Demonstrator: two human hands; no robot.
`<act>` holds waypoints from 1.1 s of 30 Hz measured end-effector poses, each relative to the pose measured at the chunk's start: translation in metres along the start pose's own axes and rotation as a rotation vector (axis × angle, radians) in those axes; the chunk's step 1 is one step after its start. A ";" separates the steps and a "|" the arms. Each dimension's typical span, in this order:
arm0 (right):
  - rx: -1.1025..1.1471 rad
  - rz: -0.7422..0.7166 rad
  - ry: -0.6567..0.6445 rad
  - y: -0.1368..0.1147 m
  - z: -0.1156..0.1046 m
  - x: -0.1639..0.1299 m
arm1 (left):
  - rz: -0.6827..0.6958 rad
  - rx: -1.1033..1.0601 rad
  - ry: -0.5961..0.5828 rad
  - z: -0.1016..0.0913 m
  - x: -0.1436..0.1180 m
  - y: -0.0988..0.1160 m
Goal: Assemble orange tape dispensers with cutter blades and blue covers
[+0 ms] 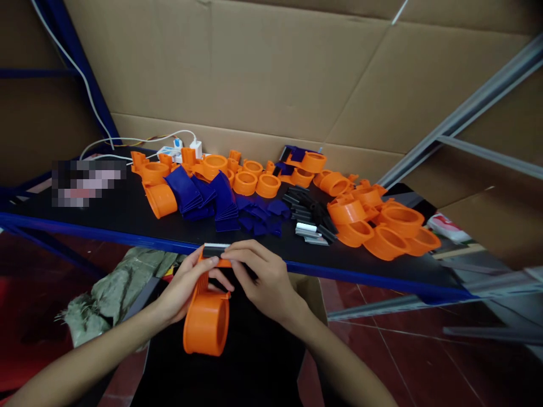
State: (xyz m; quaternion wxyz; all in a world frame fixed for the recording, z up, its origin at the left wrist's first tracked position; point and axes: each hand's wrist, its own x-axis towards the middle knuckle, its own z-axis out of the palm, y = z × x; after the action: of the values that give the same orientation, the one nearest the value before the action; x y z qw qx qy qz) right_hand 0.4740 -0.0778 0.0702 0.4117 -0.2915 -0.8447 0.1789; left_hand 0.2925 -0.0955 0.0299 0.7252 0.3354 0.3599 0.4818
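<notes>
Orange tape-dispenser body (206,322) hangs below the table edge at about 6 o'clock in the view, round drum down, neck pointing up to 12 o'clock. The left hand (186,288) wraps the neck from the 9 o'clock side, fingers closed around it. At the top of the neck sits a toothed metal blade strip (216,247); the right hand (265,277) comes in from 3 o'clock with thumb and fingertips pinched on the strip and on the dark piece just under it.

To do this well, I judge the left hand should hold the neck steady while the right presses the strip square to the slot, teeth facing away from the fingers, with even pressure on both ends so it does not seat tilted. Whether the strip is fully seated I cannot tell; fingers hide its ends.

On the black table (127,220), toward 12 o'clock, lie more orange dispenser bodies (382,226), a heap of blue plastic parts (220,203) and a small pile of black strips (309,217) between them. A white power strip (178,148) sits at 11 o'clock against the cardboard wall (254,68).
</notes>
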 end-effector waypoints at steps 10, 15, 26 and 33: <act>-0.614 0.351 -0.046 0.035 -0.076 0.021 | -0.187 -0.117 -0.034 -0.007 0.000 0.015; -0.797 0.435 -0.229 0.063 -0.079 0.013 | -0.173 -0.093 -0.023 -0.007 0.001 0.012; -0.714 0.418 -0.435 0.042 -0.080 0.000 | -0.180 -0.116 -0.031 -0.008 0.001 0.011; -0.643 0.347 -0.459 0.026 -0.067 0.004 | -0.214 -0.106 -0.082 -0.009 0.001 0.016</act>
State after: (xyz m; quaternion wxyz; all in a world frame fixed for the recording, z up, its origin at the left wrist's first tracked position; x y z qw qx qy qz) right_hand 0.5349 -0.0505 0.0986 0.0649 -0.4954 -0.8656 0.0332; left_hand 0.2779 -0.0887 0.0384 0.8033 0.2757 0.3375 0.4058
